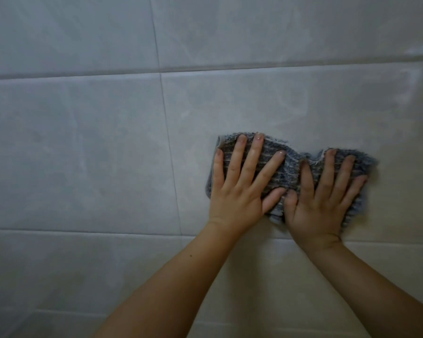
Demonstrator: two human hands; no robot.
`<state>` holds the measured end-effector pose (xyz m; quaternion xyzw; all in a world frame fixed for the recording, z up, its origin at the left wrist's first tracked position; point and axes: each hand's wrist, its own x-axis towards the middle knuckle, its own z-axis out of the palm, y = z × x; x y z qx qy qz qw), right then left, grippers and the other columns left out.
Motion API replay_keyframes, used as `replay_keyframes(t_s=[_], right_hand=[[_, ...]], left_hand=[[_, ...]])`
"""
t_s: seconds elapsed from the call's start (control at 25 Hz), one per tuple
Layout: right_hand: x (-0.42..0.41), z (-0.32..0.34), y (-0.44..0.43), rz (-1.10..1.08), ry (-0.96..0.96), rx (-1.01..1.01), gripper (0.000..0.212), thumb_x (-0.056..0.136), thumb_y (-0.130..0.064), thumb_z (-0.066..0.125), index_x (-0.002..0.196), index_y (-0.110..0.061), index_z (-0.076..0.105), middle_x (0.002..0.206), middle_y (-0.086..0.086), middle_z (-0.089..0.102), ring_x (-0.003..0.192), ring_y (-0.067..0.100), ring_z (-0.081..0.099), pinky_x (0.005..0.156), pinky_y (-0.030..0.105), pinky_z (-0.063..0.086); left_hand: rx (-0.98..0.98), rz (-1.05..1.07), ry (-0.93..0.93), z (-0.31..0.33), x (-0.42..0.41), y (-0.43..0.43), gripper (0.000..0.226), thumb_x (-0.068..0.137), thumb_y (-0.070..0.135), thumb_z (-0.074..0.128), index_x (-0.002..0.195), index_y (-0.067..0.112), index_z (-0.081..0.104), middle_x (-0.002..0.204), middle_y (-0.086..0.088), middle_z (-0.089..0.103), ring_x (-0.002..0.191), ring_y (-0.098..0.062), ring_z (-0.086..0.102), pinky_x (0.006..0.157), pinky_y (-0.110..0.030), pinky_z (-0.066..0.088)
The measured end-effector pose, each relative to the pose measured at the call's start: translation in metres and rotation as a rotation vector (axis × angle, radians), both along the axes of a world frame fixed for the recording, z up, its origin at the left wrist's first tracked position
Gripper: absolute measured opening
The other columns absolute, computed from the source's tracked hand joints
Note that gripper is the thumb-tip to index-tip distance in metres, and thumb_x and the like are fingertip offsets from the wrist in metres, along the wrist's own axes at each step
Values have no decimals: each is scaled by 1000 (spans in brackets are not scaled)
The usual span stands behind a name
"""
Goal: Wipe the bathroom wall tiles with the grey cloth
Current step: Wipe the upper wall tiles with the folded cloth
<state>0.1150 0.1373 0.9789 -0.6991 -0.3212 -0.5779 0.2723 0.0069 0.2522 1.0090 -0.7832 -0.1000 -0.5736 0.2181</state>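
A grey cloth [290, 170] lies flat against the wall [83, 154], to the right of the middle. Both hands are on it, side by side.

The left hand [239, 191] covers the left part of the cloth. Its fingers [256, 154] are straight and spread wide, and they point up. The palm is flat on the cloth. It does not grab the cloth; it only presses on it. Its thumb [274, 195] points to the right and sits on the cloth too.

The right hand [320, 203] covers the right part of the cloth. Its fingers are also straight and spread wide, and its palm is flat. It presses and does not grab. The two thumbs are just beside each other near the low middle of the cloth.

The cloth is fuzzy with thin pale stripes. It is bunched a little between the two hands. Its edges stick out past the fingers at the top, left and right.

The wall has big pale grey tiles with thin lines [166, 132] between them. The cloth sits on one tile, just above a line that runs across. Pale smears [352, 98] show on the tile above and to the right of the cloth.

Both bare arms [181, 276] reach up from the bottom of the view.
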Motion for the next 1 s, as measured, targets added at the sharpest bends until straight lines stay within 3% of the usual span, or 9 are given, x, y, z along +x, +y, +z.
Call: replay_keyframes(t_s=[0.36, 0.52, 0.72, 0.8, 1.0], right_hand=[[-65, -9, 74, 67, -43, -57, 51, 98, -36, 30, 148, -25, 25, 153, 15, 23, 144, 41, 12, 114, 66, 8], [-82, -22, 90, 108, -100, -157, 48, 97, -37, 34, 144, -25, 35, 153, 11, 26, 145, 37, 12, 117, 63, 4], [-74, -40, 77, 134, -211, -302, 49, 94, -40, 46, 141, -28, 39, 153, 5, 29, 148, 33, 11, 118, 58, 5], [-63, -44, 65, 143, -234, -312, 50, 93, -40, 50, 141, -30, 40, 153, 3, 31, 147, 32, 16, 119, 57, 7], [-28, -48, 26, 131, -230, -271, 54, 91, -44, 52, 143, -36, 38, 152, 2, 33, 150, 28, 9, 118, 57, 9]], left_hand=[[-40, 62, -36, -27, -64, 76, 63, 100, 60, 40, 152, 26, 28, 158, -17, 21, 148, -39, 14, 119, -61, 10], [-40, 96, -37, -54, -85, 101, 69, 100, 59, 40, 157, 26, 18, 159, -19, 18, 152, -35, 2, 119, -61, 8], [-64, 86, -25, -87, -87, 100, 71, 100, 61, 36, 157, 23, 15, 166, -13, -6, 152, -38, -3, 119, -63, 1], [-84, 89, -31, -97, -77, 90, 71, 99, 61, 37, 156, 23, 17, 166, -13, -7, 152, -39, -4, 118, -65, 2], [-118, 80, -47, -111, -45, 56, 78, 97, 64, 39, 158, 24, 12, 166, -14, -7, 152, -39, -4, 117, -68, 4]])
